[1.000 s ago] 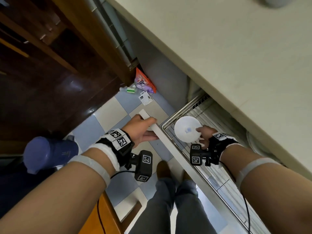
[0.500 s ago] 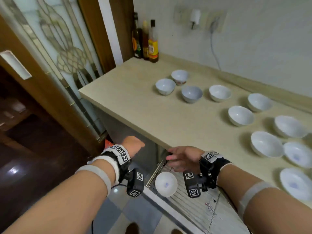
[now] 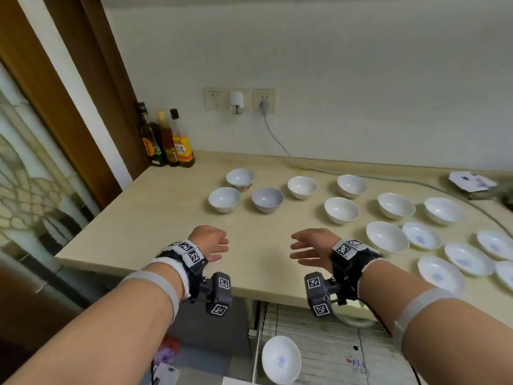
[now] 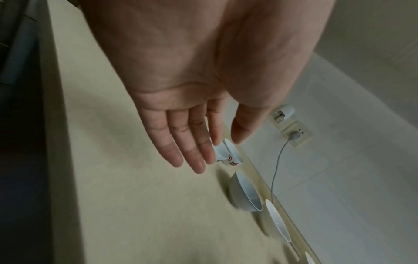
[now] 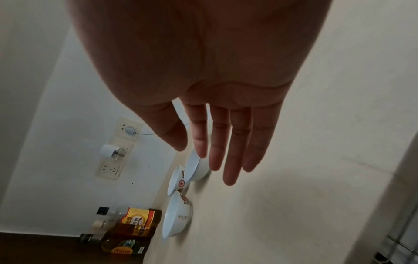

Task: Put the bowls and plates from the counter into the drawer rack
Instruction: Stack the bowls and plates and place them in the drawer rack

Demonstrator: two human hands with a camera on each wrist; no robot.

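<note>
Several white bowls (image 3: 267,200) and shallow white plates (image 3: 440,273) are spread over the beige counter (image 3: 155,218). One white plate (image 3: 281,359) stands on edge in the wire drawer rack (image 3: 333,345) under the counter's front edge. My left hand (image 3: 215,244) and right hand (image 3: 308,247) both hover above the near part of the counter, fingers straight and empty, palms facing each other. In the left wrist view the left hand's fingers (image 4: 192,142) point toward the bowls (image 4: 245,192). In the right wrist view the right hand's fingers (image 5: 230,151) stretch toward a bowl (image 5: 196,167).
Three sauce bottles (image 3: 166,140) stand in the counter's back left corner. Wall sockets with a plug and cable (image 3: 263,107) are behind the bowls. A small white box (image 3: 472,182) lies at the far right. A wooden door frame (image 3: 69,101) is on the left.
The view swung up from the drawer to the counter. My right hand let go of the plate, left in the rack, and my left hand let go of the drawer front. Both rose over the counter.
</note>
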